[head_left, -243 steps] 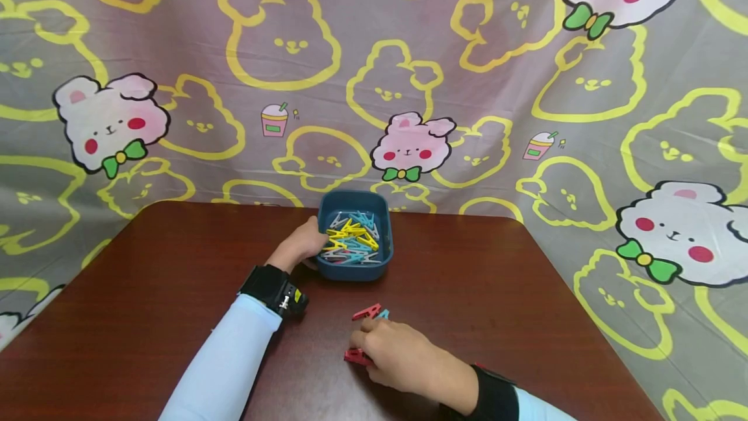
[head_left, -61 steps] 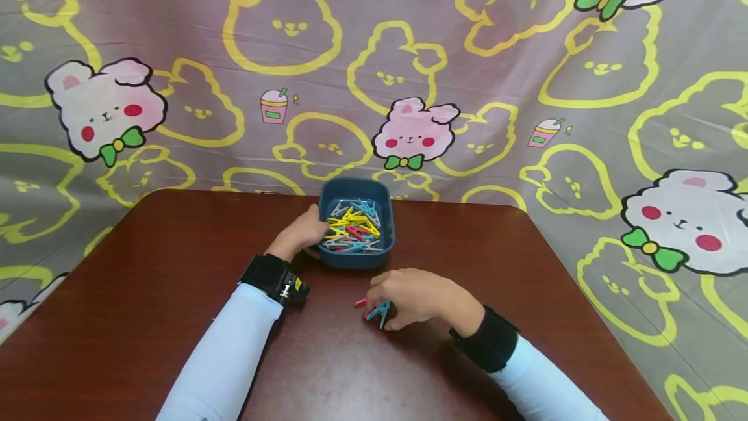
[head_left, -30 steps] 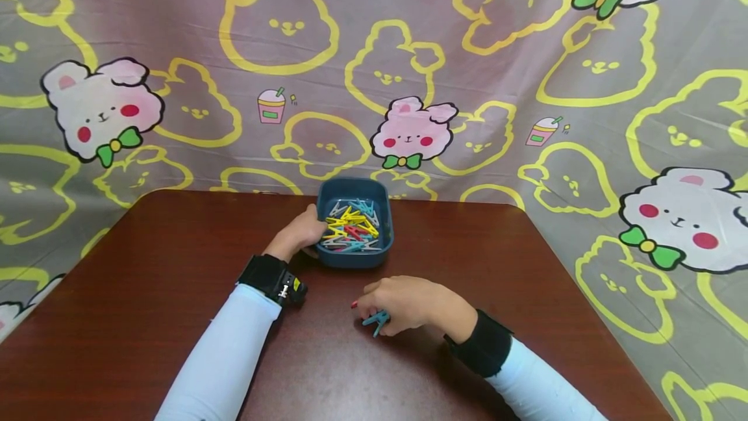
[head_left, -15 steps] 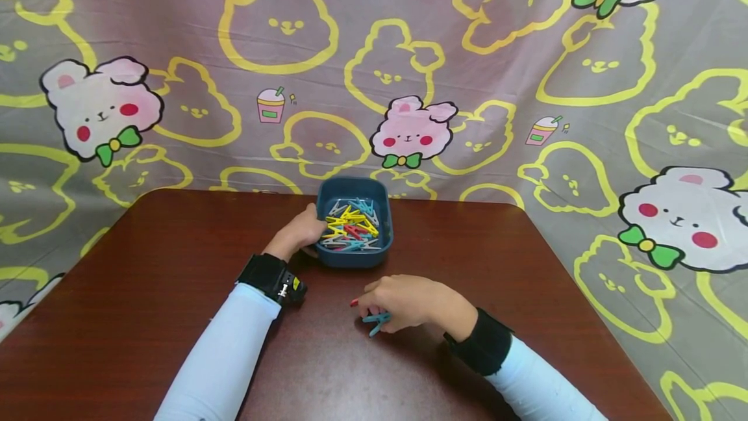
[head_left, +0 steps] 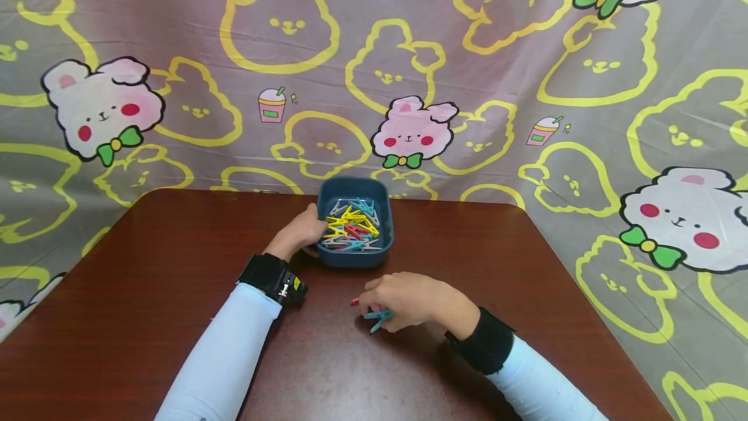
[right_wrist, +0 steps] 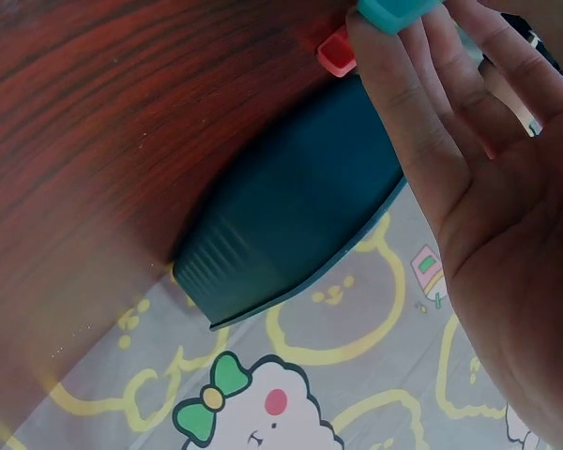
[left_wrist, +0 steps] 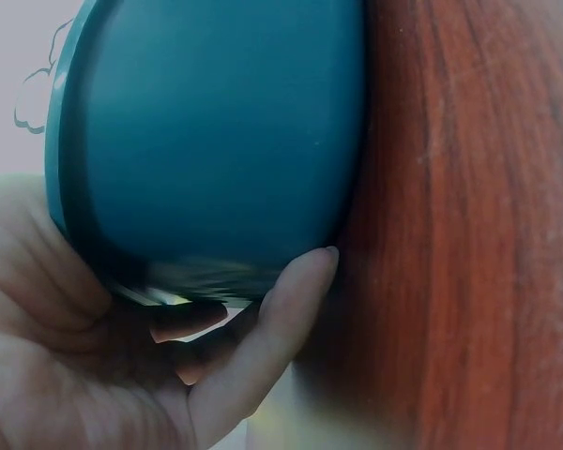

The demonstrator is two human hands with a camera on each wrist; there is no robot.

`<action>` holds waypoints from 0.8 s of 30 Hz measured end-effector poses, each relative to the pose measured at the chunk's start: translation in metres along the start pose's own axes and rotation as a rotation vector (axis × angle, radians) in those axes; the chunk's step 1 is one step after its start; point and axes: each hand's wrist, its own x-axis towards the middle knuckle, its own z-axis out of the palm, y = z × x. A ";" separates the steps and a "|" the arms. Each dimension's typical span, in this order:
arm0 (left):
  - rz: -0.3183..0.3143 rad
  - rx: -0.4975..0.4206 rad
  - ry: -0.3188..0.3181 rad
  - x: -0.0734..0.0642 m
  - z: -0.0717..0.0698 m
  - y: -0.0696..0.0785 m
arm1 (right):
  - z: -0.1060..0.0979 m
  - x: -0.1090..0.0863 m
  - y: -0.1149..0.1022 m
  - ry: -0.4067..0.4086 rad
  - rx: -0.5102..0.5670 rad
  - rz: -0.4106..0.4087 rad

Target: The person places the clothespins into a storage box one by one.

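Observation:
On the left side of a dark blue plastic box (head_left: 355, 260), my left hand (head_left: 304, 227) grips the wall, thumb near the rim. In the left wrist view the hand (left_wrist: 84, 366) wraps that wall, one digit near the table. Inside lie several clothespins (head_left: 350, 223) in yellow, grey, light blue and red. In front of the box, low over the table, my right hand (head_left: 406, 297) pinches a light blue clothespin (head_left: 378, 318), seen at its fingertips in the right wrist view. A red clothespin (head_left: 354, 302) pokes out just beyond its fingers, mostly hidden.
The brown wooden table (head_left: 175, 317) reaches back to a patterned cloth backdrop (head_left: 245, 102) hanging behind the box. The box stands near the table's far edge.
Since about eight seconds ago, a red clothespin has come to lie on top in the box. Over the last second, the right hand barely shifts and the blue clothespin turns slightly.

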 end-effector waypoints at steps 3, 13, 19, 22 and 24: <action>0.000 0.005 0.000 0.001 0.000 0.000 | -0.001 -0.001 0.001 0.021 -0.026 -0.027; 0.001 0.001 -0.002 0.000 0.001 0.000 | -0.008 -0.001 -0.001 0.081 -0.043 -0.117; 0.018 0.002 0.005 -0.003 0.000 0.000 | -0.019 0.001 -0.005 0.120 -0.072 -0.130; 0.021 0.007 0.004 -0.004 0.000 0.001 | -0.028 0.001 -0.003 0.144 -0.020 -0.124; 0.023 0.009 0.006 -0.004 0.000 0.001 | -0.036 0.003 0.002 0.184 0.022 -0.125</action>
